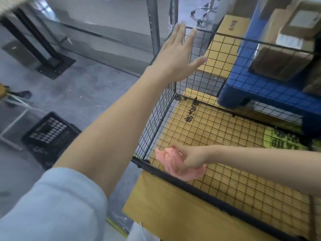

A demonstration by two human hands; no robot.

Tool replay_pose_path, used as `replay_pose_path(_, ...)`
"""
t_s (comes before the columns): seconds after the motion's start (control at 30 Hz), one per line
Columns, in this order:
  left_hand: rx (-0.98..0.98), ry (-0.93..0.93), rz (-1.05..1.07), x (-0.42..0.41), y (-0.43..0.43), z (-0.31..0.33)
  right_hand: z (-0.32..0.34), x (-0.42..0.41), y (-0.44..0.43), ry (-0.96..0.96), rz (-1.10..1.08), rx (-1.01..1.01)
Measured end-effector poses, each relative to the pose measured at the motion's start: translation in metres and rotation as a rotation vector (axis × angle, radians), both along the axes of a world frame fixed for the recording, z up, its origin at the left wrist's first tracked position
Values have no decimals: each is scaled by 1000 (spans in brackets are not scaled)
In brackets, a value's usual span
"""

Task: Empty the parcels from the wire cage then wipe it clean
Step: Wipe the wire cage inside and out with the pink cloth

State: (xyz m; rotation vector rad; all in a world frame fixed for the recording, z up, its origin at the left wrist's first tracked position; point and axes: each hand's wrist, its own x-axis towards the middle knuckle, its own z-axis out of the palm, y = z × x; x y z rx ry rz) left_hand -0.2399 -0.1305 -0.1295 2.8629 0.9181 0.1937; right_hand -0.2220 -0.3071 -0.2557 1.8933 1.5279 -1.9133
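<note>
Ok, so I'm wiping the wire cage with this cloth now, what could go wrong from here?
The pink cloth, gripped by your right hand close to the wire cage's near corner, could snag on the mesh. Your left hand is open by the far top corner; leaning there might flex the thin panel. Wiping may also drag the cardboard liner on the cage floor out of place.

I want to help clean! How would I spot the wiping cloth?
Find the big black wire cage with yellow-brown cardboard lining its floor. Near its front left corner, the right hand grips a crumpled pink cloth. It is the only soft pink thing there.
</note>
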Motion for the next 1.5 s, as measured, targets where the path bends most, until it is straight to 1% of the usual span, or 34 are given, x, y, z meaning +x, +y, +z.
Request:
replay_pose_path(0.1,130,-6,-18,2,4,5,-6,-2,2,55,42,-21)
replay_pose_path(0.17,209,-17,28,0,7,12,-8,-2,6,66,64,32)
replay_pose_path(0.2,214,-18,58,-1,9,14,-9,-2,8,81,58,45)
replay_pose_path(0.27,139,8,94,-6,12,15,-15,-4,12,127,12,47)
replay_pose_path(0.37,24,60,74,-12,12,14,-22,-10,17,190,-31,38)
replay_pose_path(0.7,5,101,75,-13,7,19,-22,-11,10,298,-70,11)
replay_pose_path(0.77,-2,103,79,-15,6,20,-24,-11,8,285,-88,26)
replay_pose_path(0.93,-75,125,75,-30,1,23,-24,-15,5,284,-81,40)
replay_pose_path(1.03,-160,133,63,-42,-4,27,-23,-18,4,257,-106,50)
replay_pose_path(1.1,-219,124,71,-53,-9,28,-25,-19,3,282,-101,30)
replay_pose_path(1.2,-275,89,88,-67,-15,26,-25,-19,0,220,-196,120)
replay_pose_path(1.3,-365,8,134,-71,-17,23,-29,-22,-1,227,-236,146)
replay_pose_path(1.37,-433,-56,163,-73,-16,21,-33,-28,2,242,-227,117)
replay_pose_path(1.47,-499,-111,183,-75,-13,19,-39,-34,6,312,-193,7)
replay_pose_path(1.5,-511,-122,185,-76,-12,19,-41,-35,7,287,-174,-6)
